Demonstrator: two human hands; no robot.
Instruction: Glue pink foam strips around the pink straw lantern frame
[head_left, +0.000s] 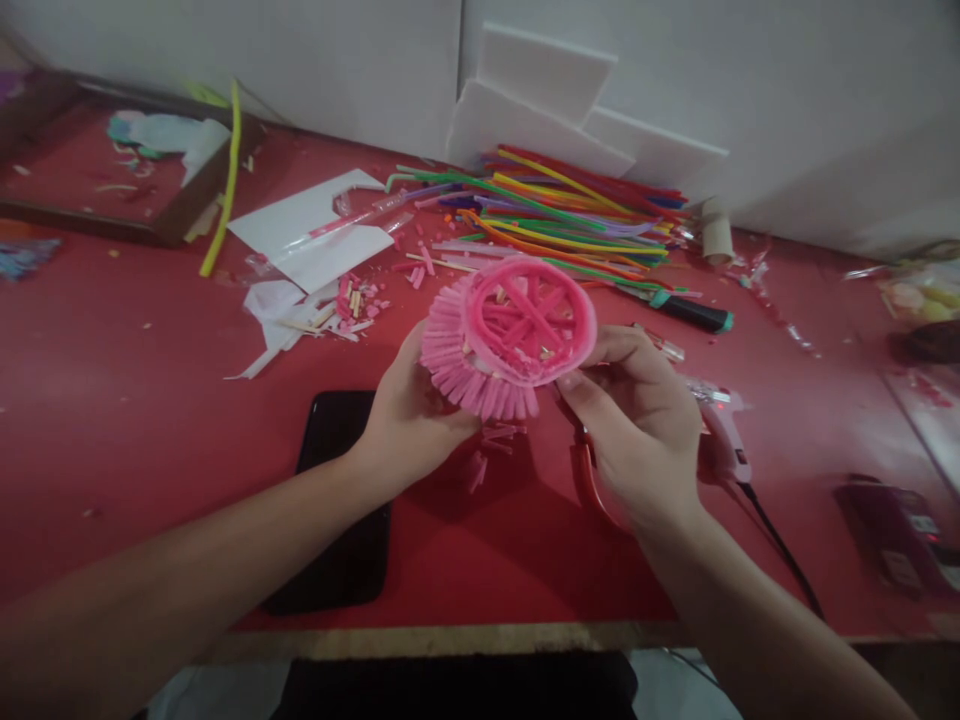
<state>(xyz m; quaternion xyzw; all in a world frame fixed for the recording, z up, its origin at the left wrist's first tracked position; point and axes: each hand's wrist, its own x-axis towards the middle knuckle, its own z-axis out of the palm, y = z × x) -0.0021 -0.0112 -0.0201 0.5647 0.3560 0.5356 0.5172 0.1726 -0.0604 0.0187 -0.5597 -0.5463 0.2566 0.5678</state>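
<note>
A round pink craft piece [510, 335], a ring with crossed bars inside and a fringe of short pink strips along its lower edge, is held up above the red table [135, 400]. My left hand [409, 415] grips it from below on the fringe side, fingers closed. My right hand [637, 420] pinches its right rim, fingers closed too. Loose pink strips [487, 450] lie on the table under the piece.
A black phone [337, 500] lies under my left forearm. A pink glue gun [724, 440] with a black cord rests right of my right hand. Colourful straws [570, 215], white foam boards [540, 110], paper scraps [315, 260], a marker [690, 312] and a wooden tray [112, 170] sit further back.
</note>
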